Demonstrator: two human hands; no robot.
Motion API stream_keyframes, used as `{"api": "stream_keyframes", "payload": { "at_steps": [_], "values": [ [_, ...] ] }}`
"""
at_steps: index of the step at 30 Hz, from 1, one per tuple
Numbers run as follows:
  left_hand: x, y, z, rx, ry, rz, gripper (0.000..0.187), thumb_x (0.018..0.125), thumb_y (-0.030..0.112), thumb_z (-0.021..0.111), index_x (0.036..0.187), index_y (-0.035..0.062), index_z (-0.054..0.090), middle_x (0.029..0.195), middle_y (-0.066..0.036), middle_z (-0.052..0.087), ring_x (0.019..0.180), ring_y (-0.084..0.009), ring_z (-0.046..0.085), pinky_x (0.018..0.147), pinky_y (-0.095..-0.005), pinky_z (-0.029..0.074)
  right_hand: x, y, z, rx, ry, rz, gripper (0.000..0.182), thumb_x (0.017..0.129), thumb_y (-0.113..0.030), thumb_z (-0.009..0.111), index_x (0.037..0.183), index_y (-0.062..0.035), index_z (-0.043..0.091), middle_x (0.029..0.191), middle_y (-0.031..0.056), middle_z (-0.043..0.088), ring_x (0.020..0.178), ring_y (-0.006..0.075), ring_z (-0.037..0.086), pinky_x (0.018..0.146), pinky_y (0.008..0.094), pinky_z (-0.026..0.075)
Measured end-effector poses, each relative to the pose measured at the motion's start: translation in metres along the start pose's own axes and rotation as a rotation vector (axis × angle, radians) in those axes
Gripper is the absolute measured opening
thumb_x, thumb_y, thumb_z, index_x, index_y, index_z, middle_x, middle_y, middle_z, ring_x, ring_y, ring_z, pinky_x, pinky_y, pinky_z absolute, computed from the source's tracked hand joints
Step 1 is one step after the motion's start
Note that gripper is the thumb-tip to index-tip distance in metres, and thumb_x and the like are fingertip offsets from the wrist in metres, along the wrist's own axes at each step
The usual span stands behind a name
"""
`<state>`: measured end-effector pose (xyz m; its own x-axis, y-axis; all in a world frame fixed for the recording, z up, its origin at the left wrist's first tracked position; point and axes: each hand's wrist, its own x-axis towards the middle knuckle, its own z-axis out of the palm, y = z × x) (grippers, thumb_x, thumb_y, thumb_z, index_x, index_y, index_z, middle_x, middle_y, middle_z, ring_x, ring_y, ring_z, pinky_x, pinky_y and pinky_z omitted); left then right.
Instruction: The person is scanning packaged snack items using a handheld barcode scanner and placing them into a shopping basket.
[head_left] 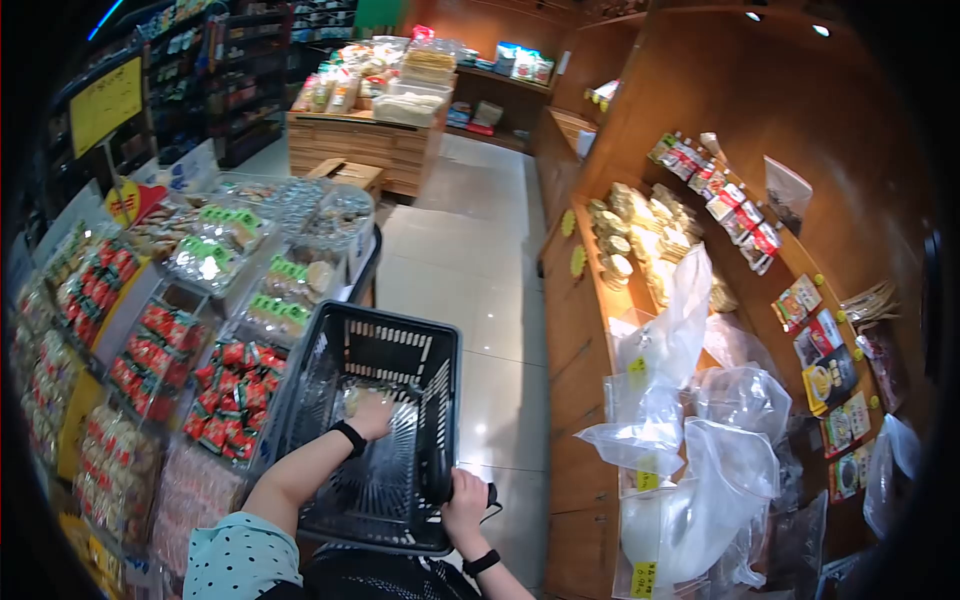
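A black plastic shopping basket (452, 370) with slotted sides is in front of me. My left hand (372, 415), wearing a black wristband, reaches down inside it. Its fingers are closed at a small clear plastic package (352, 393) with pale contents, near the basket's far end; the fingertips are partly hidden. At the basket's near right side, my right hand (465, 508) is wrapped around the black handle (440, 478). A dark strap hangs beside that hand, and its wrist also carries a black band.
To the left, bins hold red-wrapped sweets (235, 398) and other packaged snacks. A wooden shelf (580, 400) on the right carries bagged goods and clear plastic bags (705, 490). A tiled aisle (455, 230) leads to a wooden display stand (360, 150).
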<state>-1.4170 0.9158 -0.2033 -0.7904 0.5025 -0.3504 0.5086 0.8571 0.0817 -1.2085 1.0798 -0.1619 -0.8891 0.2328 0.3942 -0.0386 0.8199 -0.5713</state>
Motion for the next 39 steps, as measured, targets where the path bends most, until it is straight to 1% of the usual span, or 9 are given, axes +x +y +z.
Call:
{"api": "stream_keyframes", "payload": {
  "at_steps": [4,10,19,21,23,28,29,34,39],
  "values": [
    [0.049,-0.035,0.094,0.152,-0.017,-0.119,0.100,0.064,0.033,0.074,0.143,0.0158,0.015,0.147,-0.019,0.018,0.132,-0.0349,0.025,0.101,-0.0520,0.028,-0.004,0.002,-0.003,0.019,-0.047,0.014,0.040,0.062,-0.001,0.059,0.102,-0.0036,0.055,0.094,0.0118,0.058,0.089,0.0303,0.053,0.079,0.0389,0.039],
    [0.084,-0.049,0.136,0.002,-0.109,-0.166,0.114,0.065,0.049,0.073,0.145,0.0165,-0.002,0.146,-0.023,0.015,0.134,-0.0433,0.014,0.105,-0.0575,0.016,-0.004,0.005,0.006,-0.068,-0.019,0.017,0.035,0.064,-0.012,0.064,0.098,-0.0047,0.059,0.091,0.0108,0.059,0.084,0.0300,0.056,0.075,0.0387,0.041],
    [0.082,-0.032,0.139,-0.159,0.072,-0.197,0.072,0.080,0.014,0.051,0.143,0.0099,0.015,0.137,-0.028,0.029,0.130,-0.0438,0.023,0.100,-0.0667,0.014,0.013,-0.019,0.008,-0.137,-0.040,0.062,0.037,0.062,-0.004,0.063,0.098,-0.0033,0.057,0.089,0.0130,0.058,0.080,0.0320,0.054,0.072,0.0396,0.040],
    [0.080,-0.033,0.106,-0.213,0.062,-0.232,0.053,0.085,0.009,0.042,0.136,0.0015,0.029,0.132,-0.025,0.038,0.126,-0.0379,0.032,0.097,-0.0626,0.027,0.015,-0.027,0.009,-0.139,-0.054,0.104,0.037,0.062,-0.004,0.063,0.098,-0.0025,0.056,0.088,0.0138,0.057,0.081,0.0324,0.053,0.073,0.0399,0.040],
    [0.096,-0.046,0.113,-0.075,0.006,-0.159,0.031,0.080,0.009,0.048,0.108,-0.0056,0.054,0.118,-0.025,0.050,0.116,-0.0348,0.045,0.094,-0.0436,0.041,0.018,-0.036,0.011,-0.133,-0.048,0.113,0.037,0.063,-0.003,0.062,0.099,-0.0021,0.055,0.088,0.0137,0.057,0.081,0.0322,0.053,0.072,0.0399,0.039],
    [0.073,-0.066,0.032,-0.668,0.077,-0.321,0.019,0.078,0.007,0.050,0.081,-0.0019,0.067,0.087,-0.026,0.063,0.085,-0.0365,0.063,0.076,-0.0411,0.051,0.036,-0.053,0.014,-0.217,-0.028,0.053,0.034,0.065,-0.003,0.062,0.098,-0.0018,0.054,0.090,0.0130,0.057,0.083,0.0310,0.053,0.074,0.0401,0.040],
    [0.077,-0.069,0.041,-0.784,0.244,-0.287,0.020,0.079,0.006,0.049,0.083,-0.0038,0.066,0.084,-0.022,0.065,0.081,-0.0321,0.065,0.071,-0.0386,0.051,0.033,-0.047,0.017,-0.229,-0.033,0.054,0.035,0.065,-0.004,0.063,0.099,-0.0016,0.054,0.092,0.0131,0.057,0.085,0.0311,0.053,0.075,0.0399,0.040],
    [0.033,-0.047,-0.034,-2.041,-0.073,-0.184,0.042,0.073,0.002,0.041,0.109,0.0017,0.062,0.096,-0.006,0.065,0.079,-0.0133,0.060,0.061,-0.0274,0.047,0.028,-0.045,0.020,-0.256,-0.011,0.064,0.038,0.063,-0.007,0.065,0.099,-0.0011,0.054,0.093,0.0134,0.057,0.087,0.0312,0.054,0.078,0.0399,0.040],
    [0.007,-0.018,-0.054,-2.101,-0.225,-0.004,0.046,0.072,0.000,0.039,0.112,0.0026,0.062,0.096,-0.007,0.065,0.078,-0.0126,0.059,0.062,-0.0250,0.046,0.032,-0.045,0.020,-0.241,-0.005,0.028,0.038,0.063,-0.007,0.064,0.099,-0.0012,0.055,0.095,0.0135,0.058,0.088,0.0306,0.054,0.079,0.0397,0.040]
  ]
}}
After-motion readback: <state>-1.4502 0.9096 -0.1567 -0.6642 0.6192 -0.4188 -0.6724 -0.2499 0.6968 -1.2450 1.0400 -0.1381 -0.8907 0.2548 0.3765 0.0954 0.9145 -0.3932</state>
